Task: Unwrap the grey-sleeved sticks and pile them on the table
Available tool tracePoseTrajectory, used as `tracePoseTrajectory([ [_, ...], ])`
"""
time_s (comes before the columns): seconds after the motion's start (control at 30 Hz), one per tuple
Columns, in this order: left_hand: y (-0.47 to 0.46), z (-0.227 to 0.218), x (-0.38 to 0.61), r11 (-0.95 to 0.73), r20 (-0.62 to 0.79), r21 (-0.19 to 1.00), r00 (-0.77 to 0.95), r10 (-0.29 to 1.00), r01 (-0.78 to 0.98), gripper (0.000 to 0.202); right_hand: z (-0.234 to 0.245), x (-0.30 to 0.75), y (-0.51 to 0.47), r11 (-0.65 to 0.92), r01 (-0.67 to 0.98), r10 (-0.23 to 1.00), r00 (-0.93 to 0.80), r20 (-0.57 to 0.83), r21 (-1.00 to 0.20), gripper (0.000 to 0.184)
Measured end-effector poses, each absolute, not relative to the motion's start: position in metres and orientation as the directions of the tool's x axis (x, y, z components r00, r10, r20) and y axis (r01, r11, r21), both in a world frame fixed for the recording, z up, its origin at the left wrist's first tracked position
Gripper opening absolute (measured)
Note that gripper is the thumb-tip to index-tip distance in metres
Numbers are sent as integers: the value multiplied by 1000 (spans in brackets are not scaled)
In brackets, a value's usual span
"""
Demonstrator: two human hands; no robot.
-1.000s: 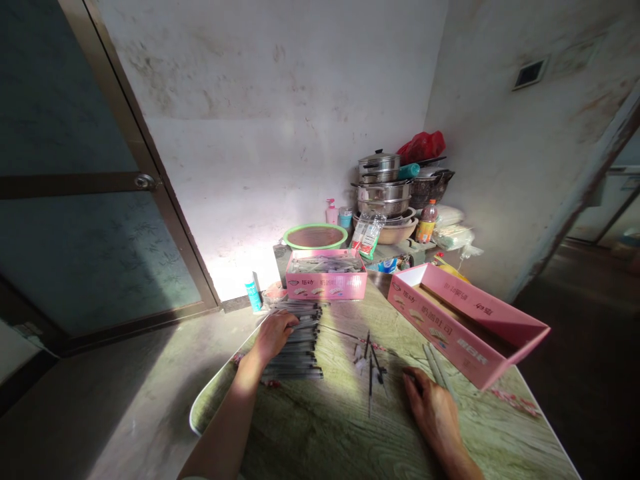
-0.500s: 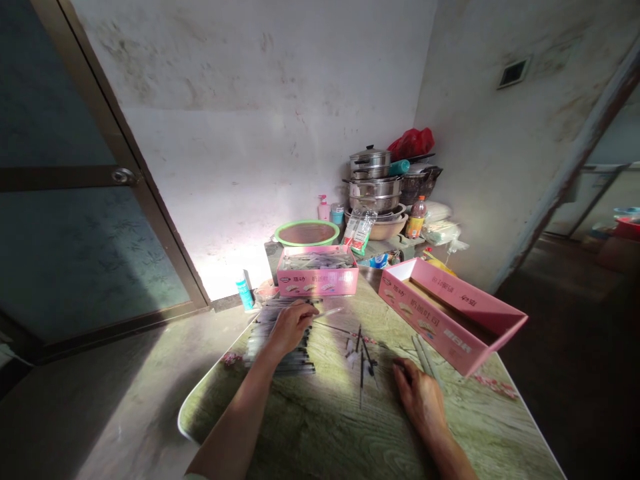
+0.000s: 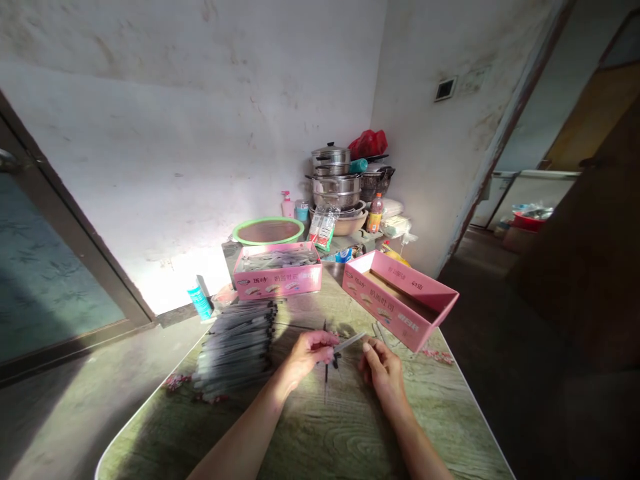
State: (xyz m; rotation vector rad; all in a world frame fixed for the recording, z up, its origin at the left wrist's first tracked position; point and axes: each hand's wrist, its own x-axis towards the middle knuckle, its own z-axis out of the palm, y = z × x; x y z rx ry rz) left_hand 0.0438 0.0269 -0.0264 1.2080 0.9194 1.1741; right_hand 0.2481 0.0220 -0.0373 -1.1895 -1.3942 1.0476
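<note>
My left hand (image 3: pixel 309 351) pinches one end of a thin grey pen tube (image 3: pixel 349 343) over the table. My right hand (image 3: pixel 380 367) is just right of the tube's other end, its fingers curled close to the tip. Below the hands lie a few loose dark pen refills (image 3: pixel 326 370). A long stack of grey pen tubes (image 3: pixel 239 341) lies to the left of my left hand. Two pink cardboard boxes stand beyond: one full of tubes (image 3: pixel 278 278), the other (image 3: pixel 397 298) open and angled at the right.
The green wood-patterned table (image 3: pixel 330 440) ends near the right box. Behind it are a green basin (image 3: pixel 268 231), stacked steel pots (image 3: pixel 335 180), bottles and a red bag in the corner. A small blue bottle (image 3: pixel 200 301) stands by the wall. A doorway opens at right.
My left hand left the stack, taking one tube to the middle of the table. My right hand lifted off the table toward it. The view swung to the right.
</note>
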Motion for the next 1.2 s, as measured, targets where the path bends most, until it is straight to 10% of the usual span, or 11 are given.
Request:
tracePoseTrajectory([
  [0.3,16,-26,54,97,0,975,438,899,-199,36,-32,241,17,-7,-137,989,-148,13,-991,43],
  [0.73,20,-29,55,65,1,859,129,992,-508,34,-40,232,10,-180,-69,872,-472,-127,-981,58],
  [1.2,19,-32,59,16,50,870,121,991,-492,31,-40,232,14,-191,-90,908,-395,-140,-977,46],
])
